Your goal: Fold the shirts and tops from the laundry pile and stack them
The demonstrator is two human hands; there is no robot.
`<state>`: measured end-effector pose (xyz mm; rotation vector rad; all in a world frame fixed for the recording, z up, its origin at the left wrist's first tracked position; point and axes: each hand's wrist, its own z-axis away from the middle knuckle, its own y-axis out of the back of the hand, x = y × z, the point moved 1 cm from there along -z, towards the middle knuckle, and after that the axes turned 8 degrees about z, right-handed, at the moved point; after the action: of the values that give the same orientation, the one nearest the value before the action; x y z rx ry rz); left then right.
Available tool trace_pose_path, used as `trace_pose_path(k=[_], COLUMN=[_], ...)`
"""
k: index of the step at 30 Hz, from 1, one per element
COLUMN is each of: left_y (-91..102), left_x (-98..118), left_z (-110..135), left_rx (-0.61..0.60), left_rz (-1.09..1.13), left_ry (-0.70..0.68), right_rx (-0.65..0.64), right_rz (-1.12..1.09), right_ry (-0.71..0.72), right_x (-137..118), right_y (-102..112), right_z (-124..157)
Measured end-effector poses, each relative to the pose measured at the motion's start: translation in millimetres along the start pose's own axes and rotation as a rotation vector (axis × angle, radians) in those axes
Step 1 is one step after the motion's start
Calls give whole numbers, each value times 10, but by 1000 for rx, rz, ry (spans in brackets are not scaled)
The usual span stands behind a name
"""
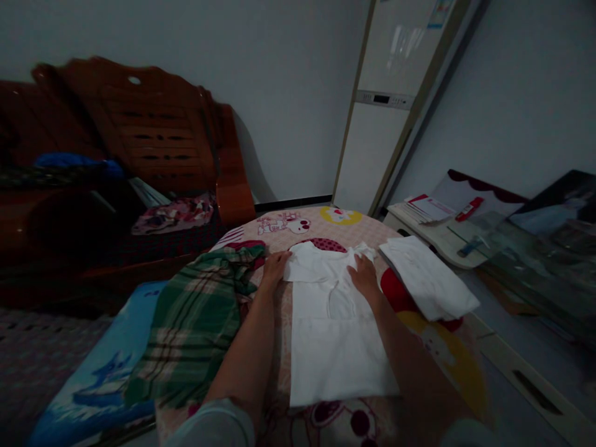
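A white T-shirt (335,354) lies spread on the round table, its neckline toward the far side and one sleeve laid inward across the chest. At its upper left, my left hand (276,269) has closed fingers on the sleeve edge. My right hand (364,274) pinches the bunched cloth by the other shoulder. To the right lies a folded white garment (431,276), apart from my hand. A green plaid garment (198,316) is heaped left of my left forearm and hangs over the table's edge.
A patterned cloth (284,217) covers the round table. Behind on the left stands a wooden bench (153,136) with clothes on it. A tall white air conditioner (372,143) stands at the back. To the right are a glass shelf (503,248) and a red object (469,209).
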<state>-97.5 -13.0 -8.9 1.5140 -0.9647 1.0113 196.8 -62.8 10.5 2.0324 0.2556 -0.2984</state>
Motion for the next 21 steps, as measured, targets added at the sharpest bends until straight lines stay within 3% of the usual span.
trace_pose_path(k=[5, 8, 10, 13, 15, 17, 19, 21], left_y=[-20, -43, -57, -68, -63, -51, -39, -32], left_x=[-25, -17, -19, -44, -68, -86, -93, -87], left_z=[31, 60, 72, 69, 48, 14, -23, -50], left_rx=[75, 167, 208, 224, 251, 291, 288, 243], left_rz=[80, 152, 188, 211, 235, 258, 278, 290], left_ry=[22, 87, 119, 116, 103, 112, 152, 199], right_rx=[269, 293, 346, 442, 400, 322, 229, 98], right_rz=[-201, -240, -187, -122, -187, -279, -375, -543], right_ry=[-350, -590, -603, -359, -180, -151, -270, -516], right_x=[565, 832, 820, 557, 355, 241, 235, 300], right_y=[152, 279, 354, 423, 414, 353, 245, 111], right_z=[203, 425, 496, 398, 200, -62, -338, -574])
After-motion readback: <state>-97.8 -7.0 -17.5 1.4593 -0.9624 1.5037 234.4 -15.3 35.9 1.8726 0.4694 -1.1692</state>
